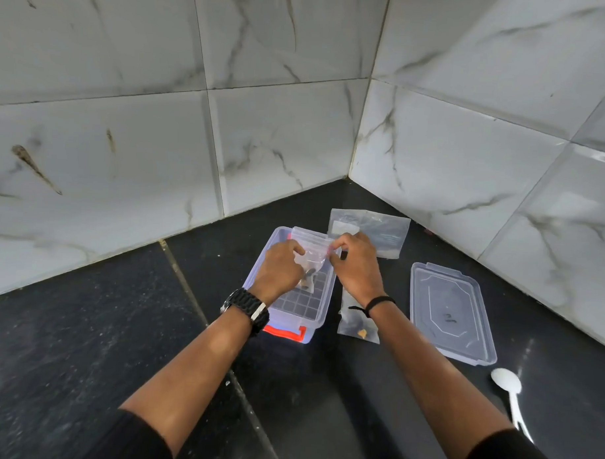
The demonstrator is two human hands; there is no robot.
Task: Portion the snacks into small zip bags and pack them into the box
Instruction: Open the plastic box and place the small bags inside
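Note:
A small clear zip bag (313,255) with a few dark snack pieces in its bottom hangs over the open clear plastic box (321,300), which has a red handle at its near end. My left hand (281,266) pinches the bag's top left edge. My right hand (356,262) pinches its top right corner. Another clear bag with snack pieces (357,325) lies on the counter under my right wrist.
A stack of flat clear bags (380,232) lies behind the box near the wall corner. The box's clear lid (451,311) lies to the right, and a white plastic spoon (510,387) rests near the right front. Tiled walls close in behind and to the right.

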